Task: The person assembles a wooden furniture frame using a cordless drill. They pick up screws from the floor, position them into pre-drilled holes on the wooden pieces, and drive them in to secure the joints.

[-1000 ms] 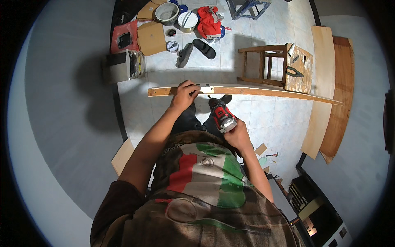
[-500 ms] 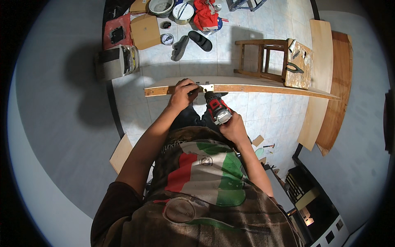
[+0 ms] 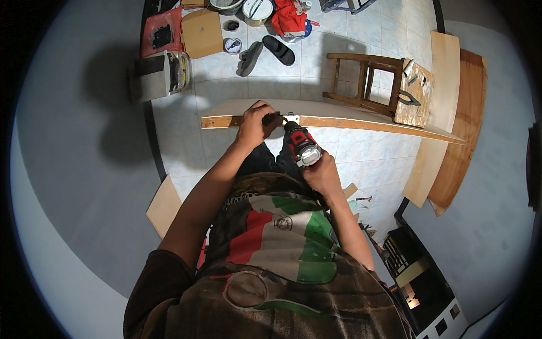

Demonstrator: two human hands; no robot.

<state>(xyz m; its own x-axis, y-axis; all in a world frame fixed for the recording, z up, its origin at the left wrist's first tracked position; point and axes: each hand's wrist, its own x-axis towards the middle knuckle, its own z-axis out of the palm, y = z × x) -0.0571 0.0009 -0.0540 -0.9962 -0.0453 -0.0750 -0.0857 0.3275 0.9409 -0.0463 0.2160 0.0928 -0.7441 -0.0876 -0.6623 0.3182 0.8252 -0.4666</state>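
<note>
A long pale board (image 3: 243, 107) with a brown wooden edge strip (image 3: 372, 125) lies across in front of me. A small shiny metal plate (image 3: 294, 119) sits on that edge. My right hand (image 3: 322, 174) is wrapped round the handle of a red and black cordless drill (image 3: 300, 141), whose front end points at the plate. Whether its tip touches the plate, I cannot tell. My left hand (image 3: 254, 125) is closed at the board's edge, left of the plate. Its fingers are at a small dark piece that I cannot make out.
Beyond the board stands a wooden stool (image 3: 418, 93) with pliers (image 3: 409, 98) on it. Sandals (image 3: 278, 51), a lidded bucket (image 3: 257, 11), a red cloth (image 3: 289, 18) and a cardboard box (image 3: 202, 35) lie farther off. Planks (image 3: 460, 130) lean at the right wall.
My left hand has moved slightly right, its fingers nearer the metal plate. The drill's front end stays at the plate. The whole view has shifted a little.
</note>
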